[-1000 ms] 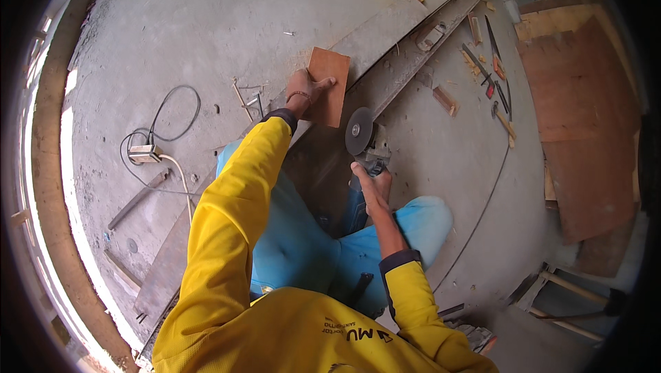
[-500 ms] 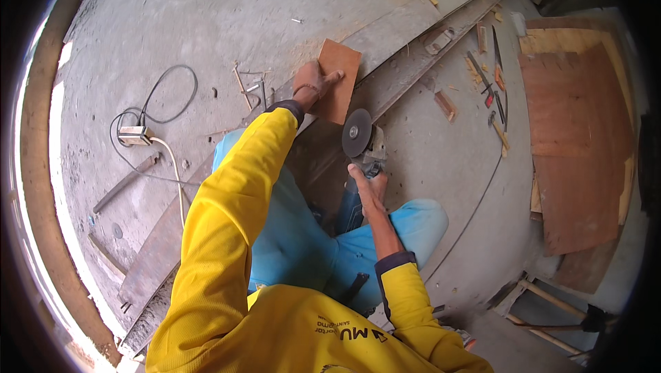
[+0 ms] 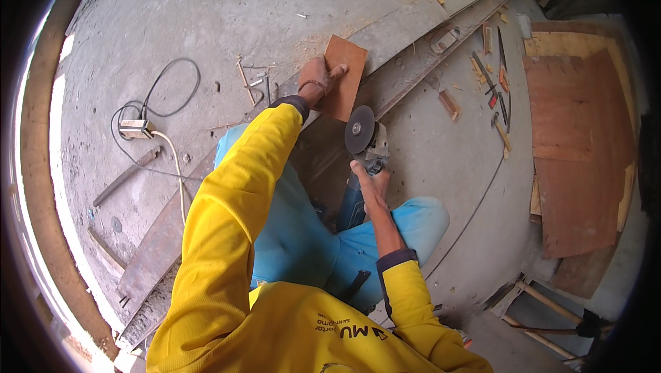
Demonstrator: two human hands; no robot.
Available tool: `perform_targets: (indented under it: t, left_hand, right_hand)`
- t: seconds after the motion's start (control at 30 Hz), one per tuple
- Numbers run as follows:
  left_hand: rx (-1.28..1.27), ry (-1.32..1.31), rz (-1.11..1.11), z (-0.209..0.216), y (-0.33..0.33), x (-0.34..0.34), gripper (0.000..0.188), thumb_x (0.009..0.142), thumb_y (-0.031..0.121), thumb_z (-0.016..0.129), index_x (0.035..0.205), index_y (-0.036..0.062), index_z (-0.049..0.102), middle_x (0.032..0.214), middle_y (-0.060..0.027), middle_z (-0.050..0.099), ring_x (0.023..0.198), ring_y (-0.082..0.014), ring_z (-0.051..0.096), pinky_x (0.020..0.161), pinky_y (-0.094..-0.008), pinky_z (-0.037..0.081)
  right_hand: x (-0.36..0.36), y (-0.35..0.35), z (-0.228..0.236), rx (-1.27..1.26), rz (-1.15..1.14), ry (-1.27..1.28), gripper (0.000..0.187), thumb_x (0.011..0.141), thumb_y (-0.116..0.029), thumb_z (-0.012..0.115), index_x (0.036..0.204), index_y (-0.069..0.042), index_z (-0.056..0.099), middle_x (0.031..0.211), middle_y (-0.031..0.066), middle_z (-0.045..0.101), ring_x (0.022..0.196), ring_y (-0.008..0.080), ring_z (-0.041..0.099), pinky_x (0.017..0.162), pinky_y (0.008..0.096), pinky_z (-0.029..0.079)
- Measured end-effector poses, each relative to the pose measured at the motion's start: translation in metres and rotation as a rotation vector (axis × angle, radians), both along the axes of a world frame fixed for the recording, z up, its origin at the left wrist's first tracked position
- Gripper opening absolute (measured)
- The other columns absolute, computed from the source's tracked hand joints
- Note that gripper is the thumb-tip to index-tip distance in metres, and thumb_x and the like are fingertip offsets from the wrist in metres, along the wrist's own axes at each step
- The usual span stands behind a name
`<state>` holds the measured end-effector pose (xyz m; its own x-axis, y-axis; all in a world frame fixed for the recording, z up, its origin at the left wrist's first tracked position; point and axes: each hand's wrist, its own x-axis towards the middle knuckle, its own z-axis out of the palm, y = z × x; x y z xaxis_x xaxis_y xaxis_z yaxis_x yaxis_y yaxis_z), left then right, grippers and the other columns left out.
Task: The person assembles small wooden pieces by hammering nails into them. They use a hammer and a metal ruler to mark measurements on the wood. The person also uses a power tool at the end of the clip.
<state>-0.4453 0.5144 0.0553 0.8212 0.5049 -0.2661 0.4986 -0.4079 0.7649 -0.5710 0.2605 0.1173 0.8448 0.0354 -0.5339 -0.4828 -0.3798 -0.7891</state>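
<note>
A flat reddish-brown piece of wood board [image 3: 350,69] is gripped along its left edge by my left hand [image 3: 319,78], thumb over its top face. It lies across a long plank [image 3: 406,23] on the floor. In my right hand [image 3: 374,186] is a blue angle grinder [image 3: 352,204], my fingers wrapped round its body. Its dark cutting disc [image 3: 359,130] faces up just below the board's near edge; whether the two touch I cannot tell. My fingers' undersides are hidden.
A power outlet box [image 3: 136,129] with looping cable sits on the left. To the right lie a hammer [image 3: 501,135], a handsaw [image 3: 502,63] and wood offcuts [image 3: 449,105]. Large plywood sheets [image 3: 577,146] rest at the far right. A metal strip [image 3: 126,178] lies at left.
The view has shifted slightly. Both hands keep their holds, and the board and grinder stand almost as before.
</note>
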Motion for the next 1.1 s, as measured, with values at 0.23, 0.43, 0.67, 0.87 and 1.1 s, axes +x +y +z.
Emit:
perform_targets:
  t: [0.23,0.43,0.67,0.87,1.1]
  left_hand:
    - [-0.003,0.007,0.014,0.002,-0.001,0.000,0.065,0.083,0.057,0.075,0.106,-0.0032,0.066,0.106,-0.0274,0.071,0.101,-0.0429,0.068,0.087,-0.0485,0.053]
    - [-0.005,0.004,0.017,0.003,-0.001,0.000,0.064,0.084,0.056,0.075,0.107,-0.0028,0.066,0.106,-0.0270,0.070,0.102,-0.0426,0.068,0.087,-0.0483,0.053]
    - [-0.023,-0.002,0.019,-0.002,0.000,0.000,0.065,0.083,0.057,0.075,0.108,-0.0030,0.066,0.107,-0.0272,0.070,0.103,-0.0427,0.068,0.088,-0.0481,0.053]
    - [0.002,-0.020,0.021,-0.004,0.000,0.001,0.066,0.083,0.057,0.075,0.108,-0.0037,0.066,0.107,-0.0280,0.070,0.102,-0.0434,0.068,0.087,-0.0484,0.053]
    - [0.011,-0.019,0.015,-0.006,0.002,0.000,0.066,0.083,0.056,0.075,0.108,-0.0040,0.066,0.105,-0.0280,0.071,0.101,-0.0436,0.068,0.087,-0.0486,0.053]
  right_hand:
    - [0.000,-0.001,-0.004,-0.001,0.007,-0.046,0.034,0.080,-0.023,0.081,0.103,-0.001,0.071,0.093,0.0049,0.071,0.082,0.0156,0.064,0.075,0.0345,0.051]
    - [0.000,0.002,0.001,-0.027,0.008,-0.037,0.034,0.080,-0.023,0.081,0.104,-0.001,0.071,0.093,0.0050,0.071,0.082,0.0156,0.064,0.074,0.0342,0.051]
    - [0.000,0.002,-0.001,-0.012,0.002,-0.016,0.035,0.080,-0.023,0.081,0.105,-0.001,0.071,0.093,0.0049,0.071,0.082,0.0157,0.065,0.075,0.0343,0.051]
    - [0.001,-0.001,-0.009,-0.005,0.000,-0.010,0.036,0.080,-0.023,0.081,0.107,-0.001,0.071,0.095,0.0049,0.071,0.083,0.0160,0.065,0.077,0.0347,0.051]
    - [-0.001,0.004,-0.003,-0.015,0.007,-0.022,0.034,0.080,-0.022,0.081,0.105,-0.001,0.072,0.095,0.0054,0.072,0.084,0.0159,0.065,0.078,0.0346,0.051]
